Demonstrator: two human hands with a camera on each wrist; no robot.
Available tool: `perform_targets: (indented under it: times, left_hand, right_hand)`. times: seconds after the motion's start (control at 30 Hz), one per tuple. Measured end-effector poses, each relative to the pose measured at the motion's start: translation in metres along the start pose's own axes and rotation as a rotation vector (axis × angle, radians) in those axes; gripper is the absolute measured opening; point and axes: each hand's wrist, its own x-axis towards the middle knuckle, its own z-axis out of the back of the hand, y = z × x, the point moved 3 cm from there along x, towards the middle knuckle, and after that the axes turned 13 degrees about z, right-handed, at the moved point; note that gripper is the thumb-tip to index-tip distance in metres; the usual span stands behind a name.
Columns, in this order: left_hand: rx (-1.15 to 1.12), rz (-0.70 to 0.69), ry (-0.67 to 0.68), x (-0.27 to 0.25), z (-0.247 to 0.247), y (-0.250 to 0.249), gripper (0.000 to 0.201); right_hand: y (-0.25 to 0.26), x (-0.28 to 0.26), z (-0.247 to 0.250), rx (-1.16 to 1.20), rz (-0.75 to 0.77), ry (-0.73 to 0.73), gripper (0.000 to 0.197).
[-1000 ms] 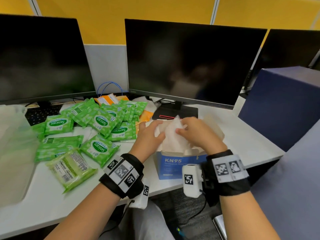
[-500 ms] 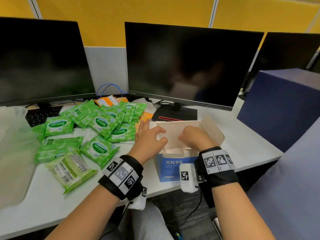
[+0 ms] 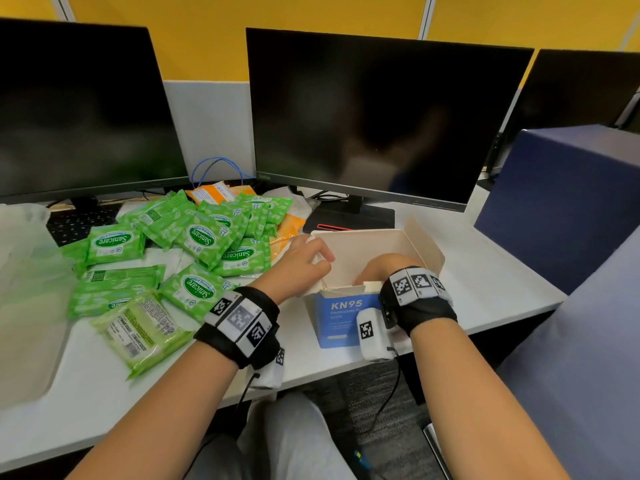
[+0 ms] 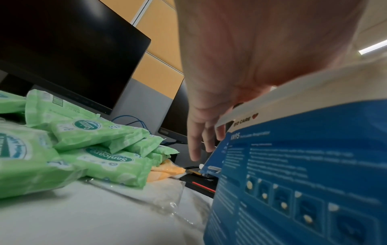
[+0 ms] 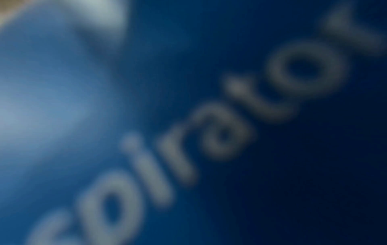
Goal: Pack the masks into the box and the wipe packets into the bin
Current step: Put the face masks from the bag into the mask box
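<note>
The blue KN95 box (image 3: 341, 315) stands open at the desk's front edge, its cream inside (image 3: 363, 249) showing. My left hand (image 3: 320, 259) holds the box's left flap between thumb and fingers; the left wrist view shows the fingers (image 4: 194, 142) hanging down outside the blue box wall (image 4: 293, 165). My right hand (image 3: 384, 268) reaches down inside the box, with its fingers and the masks hidden. The right wrist view shows only blurred box print (image 5: 209, 132). Several green wipe packets (image 3: 201, 237) lie piled to the left. A translucent bin (image 3: 24, 289) stands at the far left.
Three dark monitors (image 3: 381, 112) stand along the back, the middle one's stand (image 3: 346, 218) just behind the box. Orange packets (image 3: 284, 230) and a blue cable (image 3: 214, 168) lie behind the wipes. A blue partition (image 3: 561, 202) rises at the right.
The white masks that stood above the box have gone down into it. My right hand has sunk inside after them. My left hand has shifted from the masks to the left flap.
</note>
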Motion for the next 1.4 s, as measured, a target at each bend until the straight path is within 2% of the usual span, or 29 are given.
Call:
perform_targets:
  times: [0.13, 0.23, 0.33, 0.4, 0.47, 0.57, 0.67, 0.77, 0.87, 0.93, 0.97, 1.03, 1.1, 1.17, 1.4]
  left_hand:
    - [-0.022, -0.001, 0.003, 0.005, 0.0, 0.0, 0.02]
    - [-0.071, 0.003, -0.007, 0.005, -0.004, 0.0, 0.019]
    - [-0.114, -0.015, -0.022, 0.007, -0.004, 0.001, 0.027]
    - [-0.144, -0.048, -0.037, 0.007, -0.005, 0.002, 0.034]
    - [-0.2, -0.073, -0.11, 0.007, -0.008, 0.004, 0.041]
    - [-0.28, -0.102, -0.228, 0.008, -0.012, 0.008, 0.047]
    - [-0.305, -0.135, -0.244, 0.016, -0.013, 0.018, 0.043]
    - [-0.352, -0.132, -0.211, 0.018, -0.009, 0.023, 0.042]
    - [-0.431, -0.066, -0.244, 0.025, -0.005, 0.032, 0.041]
    - [-0.323, 0.031, -0.319, 0.037, 0.0, 0.046, 0.036]
    - [-0.218, 0.076, -0.309, 0.043, 0.002, 0.053, 0.036]
    - [0.091, 0.143, -0.207, 0.057, 0.0, 0.072, 0.04]
    - [0.365, 0.17, -0.061, 0.066, -0.004, 0.088, 0.054]
    - [0.537, 0.156, -0.016, 0.071, -0.007, 0.097, 0.065]
    - [0.793, 0.136, -0.171, 0.076, 0.001, 0.088, 0.059]
  right_hand:
    - [-0.003, 0.008, -0.002, 0.065, -0.038, 0.033, 0.062]
    - [0.009, -0.02, 0.011, 0.089, -0.01, 0.072, 0.053]
    - [0.018, -0.047, 0.026, 0.12, 0.06, -0.024, 0.048]
    - [0.025, -0.062, 0.034, 0.204, 0.113, -0.109, 0.058]
    - [0.038, -0.07, 0.036, 0.299, 0.222, -0.198, 0.067]
    - [0.06, -0.077, 0.033, 0.447, 0.383, -0.316, 0.058]
    - [0.068, -0.081, 0.024, 0.465, 0.406, -0.326, 0.051]
    - [0.074, -0.083, 0.017, 0.501, 0.43, -0.4, 0.063]
    - [0.086, -0.077, 0.008, 0.35, 0.425, -0.44, 0.061]
    - [0.09, -0.07, 0.007, 0.255, 0.393, -0.495, 0.054]
    - [0.091, -0.067, 0.008, 0.22, 0.386, -0.524, 0.051]
    - [0.094, -0.063, 0.01, 0.171, 0.38, -0.56, 0.047]
    - [0.095, -0.06, 0.011, 0.129, 0.382, -0.575, 0.045]
    - [0.095, -0.058, 0.012, 0.099, 0.383, -0.58, 0.043]
    - [0.091, -0.055, 0.011, 0.113, 0.385, -0.593, 0.045]
